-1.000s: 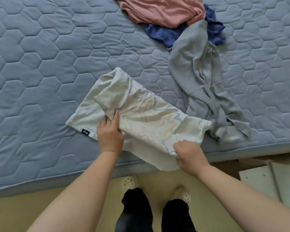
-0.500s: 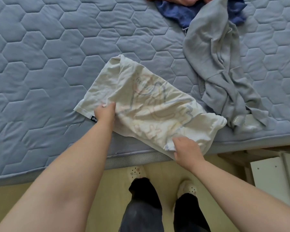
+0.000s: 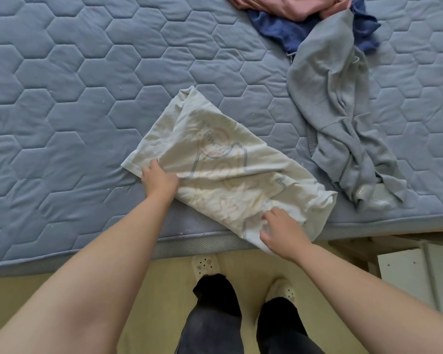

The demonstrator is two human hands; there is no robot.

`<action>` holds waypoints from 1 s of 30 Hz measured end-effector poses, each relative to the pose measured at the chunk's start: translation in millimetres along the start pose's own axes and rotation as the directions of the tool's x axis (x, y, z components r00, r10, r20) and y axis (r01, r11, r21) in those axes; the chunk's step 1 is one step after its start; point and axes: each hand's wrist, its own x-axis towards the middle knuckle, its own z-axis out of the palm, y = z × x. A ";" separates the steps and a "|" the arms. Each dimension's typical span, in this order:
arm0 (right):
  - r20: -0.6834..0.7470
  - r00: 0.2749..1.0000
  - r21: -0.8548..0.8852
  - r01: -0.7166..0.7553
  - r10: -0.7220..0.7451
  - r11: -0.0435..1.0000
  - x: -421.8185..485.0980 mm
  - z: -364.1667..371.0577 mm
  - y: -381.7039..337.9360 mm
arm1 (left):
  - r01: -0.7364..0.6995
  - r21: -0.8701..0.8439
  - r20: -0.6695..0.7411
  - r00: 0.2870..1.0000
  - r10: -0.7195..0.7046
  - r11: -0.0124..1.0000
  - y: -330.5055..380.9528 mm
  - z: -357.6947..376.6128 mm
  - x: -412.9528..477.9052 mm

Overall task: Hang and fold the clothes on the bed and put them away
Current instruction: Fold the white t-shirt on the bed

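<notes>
Inspecting the head view, I found the cream T-shirt [image 3: 230,180] lying partly folded on the quilted bed [image 3: 74,123], at its near edge, with 1 corner hanging over the side. The left hand [image 3: 159,178] gripped the shirt's left edge, fingers curled over a fold. The right hand [image 3: 281,232] sat on the near corner, fingers bent into the cloth and thumb at the hem. I judged this a pinch, though the underside was hidden.

I assessed the shirt as light, thin and limp, quick to crease and unable to hold shape unsupported. It looked likely to slide on the quilting, so the overhang could drag it off. My recommended hold was at hem and fold edges, 2 points well apart, with the cloth kept taut.

A grey garment [image 3: 343,123] lay just beside it, with a blue garment [image 3: 279,29] and a pink garment [image 3: 292,6] beyond, not yet folded.
</notes>
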 end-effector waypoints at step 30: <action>0.063 0.761 -0.604 0.544 -0.646 0.582 276.8 -202.7 -149.8 | 0.136 -0.804 -0.078 0.941 -0.330 0.578 12.8 18.7 11.3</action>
